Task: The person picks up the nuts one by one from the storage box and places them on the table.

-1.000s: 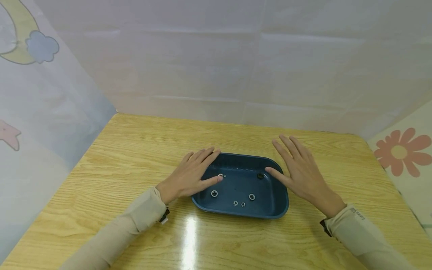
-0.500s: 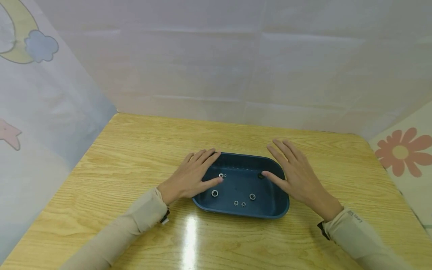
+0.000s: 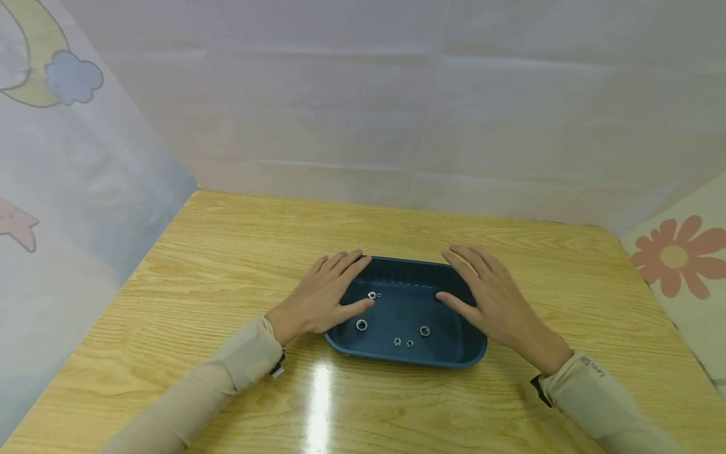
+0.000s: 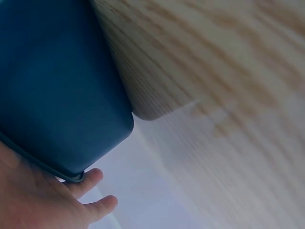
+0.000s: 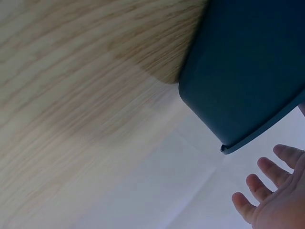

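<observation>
The left grip [image 3: 323,297], fingers spread, touches the blue tub [image 3: 405,361]; the right grip [image 3: 499,299], spread, holds nothing. Shiny rings [image 3: 425,331] lie between them.

Tray [image 3: 391,315] on the table [image 3: 142,328], between the left hand [image 3: 324,296] and the right hand [image 3: 499,302].
Inside, at the far left, lies a first ring [image 3: 372,295] with a second ring [image 3: 379,295] just to its right; a third ring [image 3: 361,325] sits at the near left, a fourth ring [image 3: 425,331] at the near right, and between those, nearer the near rim, a fifth ring [image 3: 397,342] and a sixth ring [image 3: 409,343] lie side by side; each hand's thumb reaches over the inside; behind the table's far edge stands a wall [image 3: 340,113].
</observation>
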The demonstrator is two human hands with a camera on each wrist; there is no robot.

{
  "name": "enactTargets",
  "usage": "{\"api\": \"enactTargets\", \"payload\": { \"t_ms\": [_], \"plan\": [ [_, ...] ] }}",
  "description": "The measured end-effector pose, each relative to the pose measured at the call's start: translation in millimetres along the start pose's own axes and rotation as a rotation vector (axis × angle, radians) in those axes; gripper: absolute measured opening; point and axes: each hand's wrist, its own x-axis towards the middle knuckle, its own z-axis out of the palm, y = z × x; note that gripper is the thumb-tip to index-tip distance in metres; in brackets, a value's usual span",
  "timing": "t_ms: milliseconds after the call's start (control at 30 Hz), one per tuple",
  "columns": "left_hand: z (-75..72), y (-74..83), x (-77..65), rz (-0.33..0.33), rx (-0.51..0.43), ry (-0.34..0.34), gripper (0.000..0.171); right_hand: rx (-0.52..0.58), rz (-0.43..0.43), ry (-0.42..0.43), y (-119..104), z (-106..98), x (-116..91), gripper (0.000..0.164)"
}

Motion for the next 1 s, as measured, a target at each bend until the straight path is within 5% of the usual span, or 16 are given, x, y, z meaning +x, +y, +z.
{"api": "enactTargets", "payload": {
  "t_ms": [633,1000],
  "plan": [
    [3.1,-1.7,-0.3,0.017,-0.027,0.035,0.075,-0.002,-0.004,-0.026,-6.4,6.0,-0.7,0.053],
    [3.5,-2.5,-0.5,0.029,-0.034,0.047,0.074,0.027,0.045,-0.119,-10.3,6.6,1.1,0.049]
  ]
}}
